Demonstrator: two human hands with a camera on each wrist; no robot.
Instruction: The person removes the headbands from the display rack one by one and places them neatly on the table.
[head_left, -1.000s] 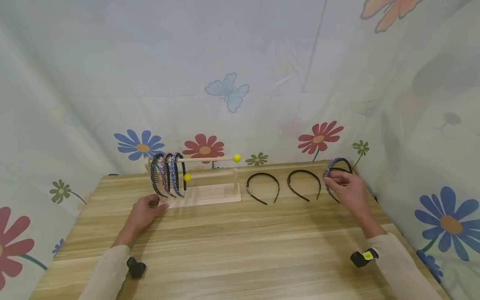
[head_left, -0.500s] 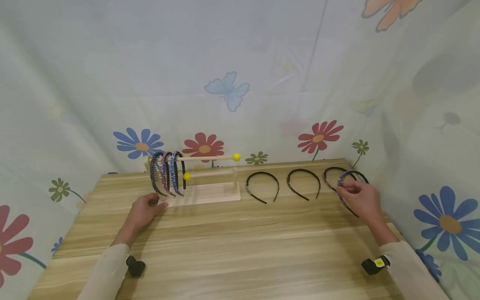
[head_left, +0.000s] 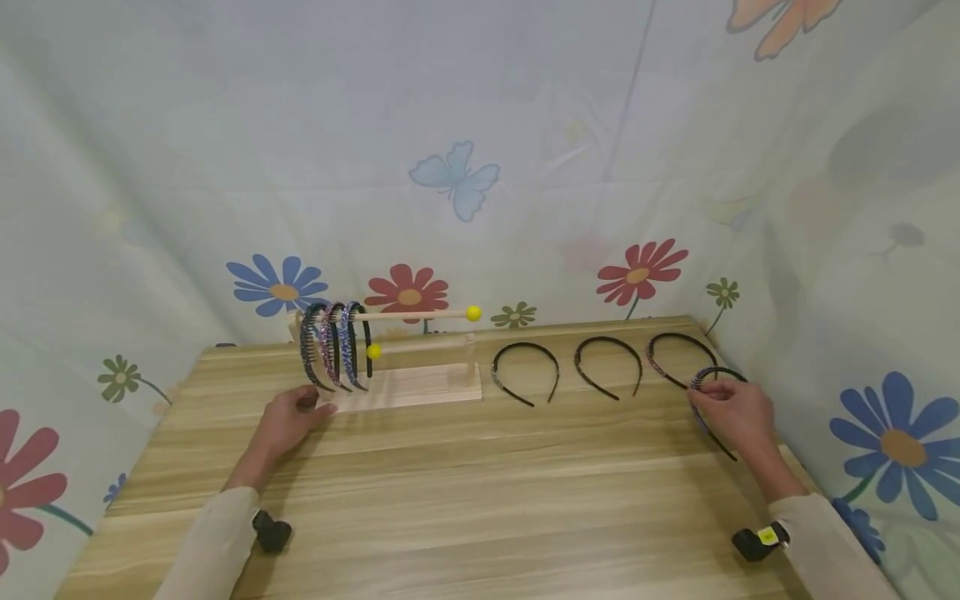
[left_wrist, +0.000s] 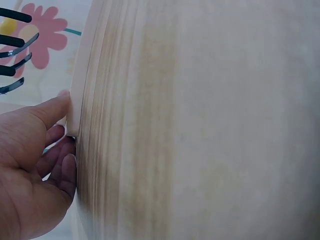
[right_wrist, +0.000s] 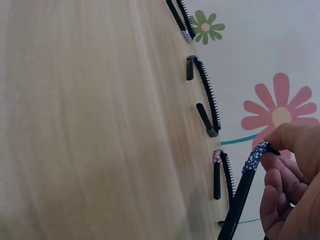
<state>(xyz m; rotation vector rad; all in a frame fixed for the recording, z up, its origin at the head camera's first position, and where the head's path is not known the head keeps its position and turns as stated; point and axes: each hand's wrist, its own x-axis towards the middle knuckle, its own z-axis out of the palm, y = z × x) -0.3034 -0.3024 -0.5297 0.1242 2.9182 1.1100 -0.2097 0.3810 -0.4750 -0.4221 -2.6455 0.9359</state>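
Observation:
My right hand (head_left: 738, 417) pinches a black headband with blue glitter (right_wrist: 254, 159) between thumb and fingers, at the right end of the table. Its free end slants down toward the table in the head view. At the left, my left hand (head_left: 288, 425) grips the front corner of a wooden headband stand (head_left: 431, 385), the thumb along its base and the fingers curled beside it. Three glittery toothed headbands hang on the stand's upper rod: a dark one (head_left: 307, 346), a pink one (head_left: 326, 346) and a blue one (head_left: 348, 346).
Three more headbands lie in a row right of the stand: a left one (head_left: 525, 344), a middle one (head_left: 609, 338) and a pink-glittered one (head_left: 675, 335). Yellow balls cap the upper rod (head_left: 412, 317) and lower rod (head_left: 420, 347). A flowered curtain (head_left: 525, 208) rises behind the table (head_left: 487, 500).
My right hand has moved right and toward me with the blue headband, away from the pink-glittered one it overlapped. The left hand stays at the stand's corner.

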